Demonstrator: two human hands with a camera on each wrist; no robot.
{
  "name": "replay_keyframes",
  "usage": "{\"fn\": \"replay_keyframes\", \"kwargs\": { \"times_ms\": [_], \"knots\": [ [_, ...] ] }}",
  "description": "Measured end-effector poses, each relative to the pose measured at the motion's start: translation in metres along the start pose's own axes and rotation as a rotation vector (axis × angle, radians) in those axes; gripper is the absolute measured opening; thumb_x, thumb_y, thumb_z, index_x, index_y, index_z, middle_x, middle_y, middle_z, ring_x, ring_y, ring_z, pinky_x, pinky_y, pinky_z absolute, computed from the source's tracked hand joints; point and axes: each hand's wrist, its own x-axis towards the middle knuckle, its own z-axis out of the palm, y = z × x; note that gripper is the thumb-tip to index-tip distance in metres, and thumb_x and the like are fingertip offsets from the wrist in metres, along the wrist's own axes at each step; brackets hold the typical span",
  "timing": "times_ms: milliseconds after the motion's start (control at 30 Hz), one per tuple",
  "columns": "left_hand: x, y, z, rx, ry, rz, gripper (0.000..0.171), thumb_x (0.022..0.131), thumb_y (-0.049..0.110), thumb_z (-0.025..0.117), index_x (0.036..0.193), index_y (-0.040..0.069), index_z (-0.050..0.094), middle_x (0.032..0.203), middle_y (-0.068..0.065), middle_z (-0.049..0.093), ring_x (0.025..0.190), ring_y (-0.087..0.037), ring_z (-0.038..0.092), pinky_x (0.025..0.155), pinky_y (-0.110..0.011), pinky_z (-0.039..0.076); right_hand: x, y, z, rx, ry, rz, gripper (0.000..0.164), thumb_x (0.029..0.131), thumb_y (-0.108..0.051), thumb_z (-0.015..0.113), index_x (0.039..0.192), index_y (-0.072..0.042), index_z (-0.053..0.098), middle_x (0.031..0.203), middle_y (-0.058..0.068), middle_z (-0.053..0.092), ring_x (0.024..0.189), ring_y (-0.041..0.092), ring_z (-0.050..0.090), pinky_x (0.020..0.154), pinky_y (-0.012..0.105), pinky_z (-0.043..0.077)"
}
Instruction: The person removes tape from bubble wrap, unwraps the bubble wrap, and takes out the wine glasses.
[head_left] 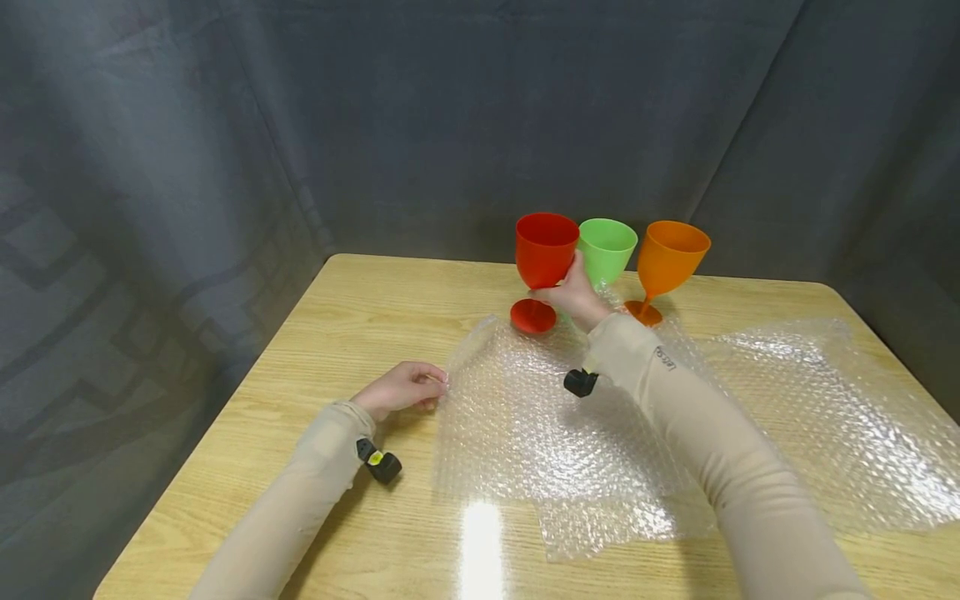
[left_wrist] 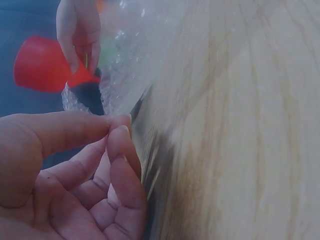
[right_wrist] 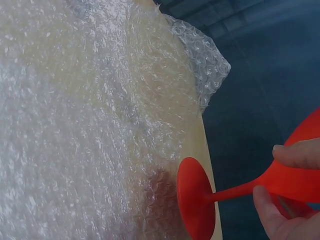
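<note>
My right hand (head_left: 576, 293) grips a red plastic goblet (head_left: 546, 250) where the bowl meets the stem. The right wrist view shows the thumb and fingers around that lower bowl, with the goblet's round foot (right_wrist: 195, 197) near the far edge of a bubble wrap sheet (head_left: 517, 417). Whether the foot touches the sheet I cannot tell. At the sheet's left edge, my left hand (head_left: 405, 388) pinches the wrap between thumb and fingertips. Just behind the right hand stands a green goblet (head_left: 606, 243), its stem hidden. An orange goblet (head_left: 670, 260) stands to the right of it.
A further spread of bubble wrap (head_left: 847, 417) covers the right side of the wooden table (head_left: 390, 300), overlapping the middle one. Dark grey curtains (head_left: 480, 125) hang behind the table and along both sides.
</note>
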Motion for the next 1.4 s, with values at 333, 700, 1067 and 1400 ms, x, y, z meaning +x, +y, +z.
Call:
{"fn": "replay_keyframes", "kwargs": {
  "times_ms": [333, 700, 1067, 1400],
  "knots": [
    [0.0002, -0.0013, 0.0002, 0.002, -0.006, 0.006, 0.027, 0.092, 0.014, 0.055, 0.114, -0.001, 0.058, 0.079, 0.002, 0.058, 0.069, -0.009, 0.056, 0.067, -0.020, 0.051, 0.0025, 0.0014, 0.0035, 0.019, 0.006, -0.010, 0.086, 0.071, 0.015, 0.066, 0.136, -0.006, 0.013, 0.143, 0.015, 0.030, 0.130, 0.030, 0.033, 0.113, 0.041, 0.030],
    [0.0010, -0.0009, 0.0015, 0.004, -0.015, 0.021, 0.028, 0.092, 0.015, 0.055, 0.115, -0.001, 0.058, 0.076, 0.003, 0.056, 0.067, -0.008, 0.055, 0.065, -0.019, 0.050, 0.0028, 0.0019, 0.0038, -0.009, 0.027, -0.024, 0.087, 0.072, 0.012, 0.067, 0.138, -0.008, 0.013, 0.142, 0.015, 0.033, 0.130, 0.029, 0.034, 0.113, 0.040, 0.030],
    [-0.0003, -0.0001, 0.0015, -0.003, -0.022, 0.017, 0.029, 0.093, 0.015, 0.055, 0.116, -0.002, 0.058, 0.078, 0.003, 0.058, 0.067, -0.007, 0.055, 0.066, -0.019, 0.050, 0.0056, 0.0058, 0.0035, -0.040, 0.033, -0.035, 0.085, 0.074, 0.011, 0.065, 0.138, -0.007, 0.013, 0.143, 0.015, 0.031, 0.131, 0.030, 0.033, 0.112, 0.042, 0.032],
    [-0.0004, -0.0005, 0.0018, -0.006, -0.024, 0.023, 0.028, 0.093, 0.014, 0.054, 0.115, -0.002, 0.058, 0.077, 0.003, 0.057, 0.067, -0.007, 0.054, 0.065, -0.018, 0.049, 0.0069, 0.0074, 0.0057, -0.066, 0.051, -0.036, 0.084, 0.075, 0.007, 0.066, 0.138, -0.008, 0.014, 0.143, 0.015, 0.032, 0.131, 0.030, 0.033, 0.114, 0.041, 0.028]
  ]
}}
